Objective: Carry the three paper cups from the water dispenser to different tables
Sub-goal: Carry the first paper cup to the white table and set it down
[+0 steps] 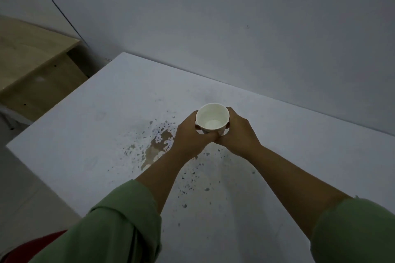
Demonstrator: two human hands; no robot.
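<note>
While both hands wrap it, the left hand (189, 132) and right hand (239, 132) pressed around its sides, the white paper cup (212, 119) stands upright, mouth up, over the middle of the white table (85, 134). Whether its base touches the top is unclear. Flaked, stained paint (158, 145) lies just left and near; a wooden desk (32, 53) sits far left, well apart.

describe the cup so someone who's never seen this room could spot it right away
Start at the big white table standing against the pale wall, its top worn and flecked with brown and dark patches. Just past the largest brown patch, the left hand and right hand wrap around a small white paper cup. It is the only cup in view, open-topped and upright.
</note>
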